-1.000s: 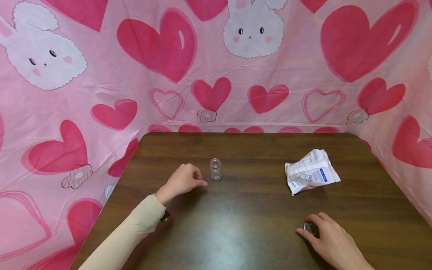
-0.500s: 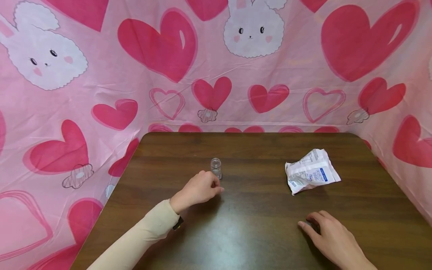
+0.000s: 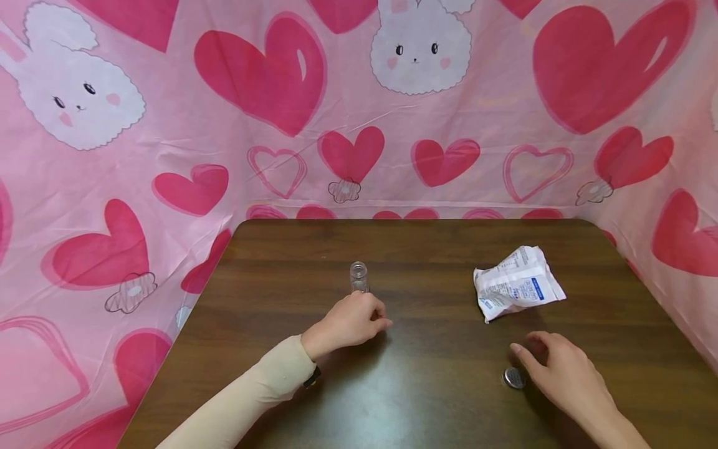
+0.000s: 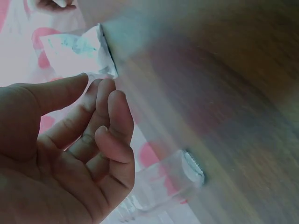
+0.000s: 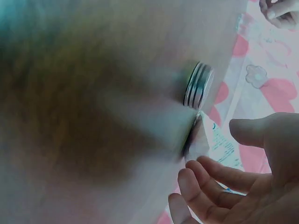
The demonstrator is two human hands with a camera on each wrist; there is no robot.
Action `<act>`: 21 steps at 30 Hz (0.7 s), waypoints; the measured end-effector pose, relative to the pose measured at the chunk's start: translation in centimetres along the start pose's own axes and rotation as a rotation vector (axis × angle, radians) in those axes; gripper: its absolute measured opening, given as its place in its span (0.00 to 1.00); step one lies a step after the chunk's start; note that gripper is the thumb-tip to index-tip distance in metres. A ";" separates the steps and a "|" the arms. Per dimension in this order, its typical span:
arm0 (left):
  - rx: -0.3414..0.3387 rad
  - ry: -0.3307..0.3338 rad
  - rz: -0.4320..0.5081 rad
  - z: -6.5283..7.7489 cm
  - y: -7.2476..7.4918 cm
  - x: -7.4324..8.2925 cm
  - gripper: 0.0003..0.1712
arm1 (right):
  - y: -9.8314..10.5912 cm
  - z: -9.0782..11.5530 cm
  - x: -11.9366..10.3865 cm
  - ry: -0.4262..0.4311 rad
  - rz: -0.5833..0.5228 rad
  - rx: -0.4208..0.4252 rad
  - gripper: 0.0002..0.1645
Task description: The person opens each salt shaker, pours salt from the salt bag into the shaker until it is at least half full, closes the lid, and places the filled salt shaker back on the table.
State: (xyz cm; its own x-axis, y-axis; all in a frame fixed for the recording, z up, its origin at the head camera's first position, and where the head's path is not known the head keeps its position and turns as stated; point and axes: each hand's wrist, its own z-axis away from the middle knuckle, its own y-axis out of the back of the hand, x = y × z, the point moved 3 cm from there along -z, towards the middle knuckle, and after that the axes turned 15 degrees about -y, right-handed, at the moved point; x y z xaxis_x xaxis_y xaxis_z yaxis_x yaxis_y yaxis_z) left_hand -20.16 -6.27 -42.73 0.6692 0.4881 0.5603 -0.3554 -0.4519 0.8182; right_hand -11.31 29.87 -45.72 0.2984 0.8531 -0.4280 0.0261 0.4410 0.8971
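A small clear glass jar (image 3: 359,274) stands upright and uncapped on the table. My left hand (image 3: 350,321) is in front of it and hides its lower part in the head view. Loosely bent fingers of that hand hold nothing; the jar (image 4: 163,182) shows beyond them in the left wrist view. On the table at front right lies a round metal screw lid (image 3: 513,378). Just right of the lid is my right hand (image 3: 566,368), thumb and fingers parted. The right wrist view shows the lid (image 5: 198,86) apart from the fingertips.
A crumpled white packet (image 3: 517,287) with printed text and a blue label lies at the right of the brown wooden table (image 3: 426,355). A pink cloth (image 3: 493,112) with hearts and rabbits hangs behind and beside the table.
My left hand has moved right and toward me, passing in front of the jar. My right hand has let go of the lid and drawn slightly away to the right.
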 end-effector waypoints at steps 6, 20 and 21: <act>-0.014 -0.067 0.001 -1.3 -0.3 0.9 0.09 | 0.0 -1.0 -0.2 0.018 0.008 -0.024 0.25; -0.010 -0.183 -0.042 -5.4 -1.2 3.5 0.07 | -1.5 -3.0 -2.5 0.108 0.009 -0.014 0.14; -0.011 -0.185 -0.041 -5.6 -1.3 3.6 0.07 | -1.6 -3.2 -2.6 0.118 0.008 -0.005 0.15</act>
State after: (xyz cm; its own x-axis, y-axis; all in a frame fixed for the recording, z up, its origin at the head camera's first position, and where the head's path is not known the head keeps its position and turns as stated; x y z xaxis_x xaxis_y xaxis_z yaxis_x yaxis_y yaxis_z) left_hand -20.97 0.24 -41.08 0.7916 0.3597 0.4939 -0.3319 -0.4256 0.8419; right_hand -15.14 27.85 -46.35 0.1837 0.8835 -0.4308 0.0189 0.4350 0.9002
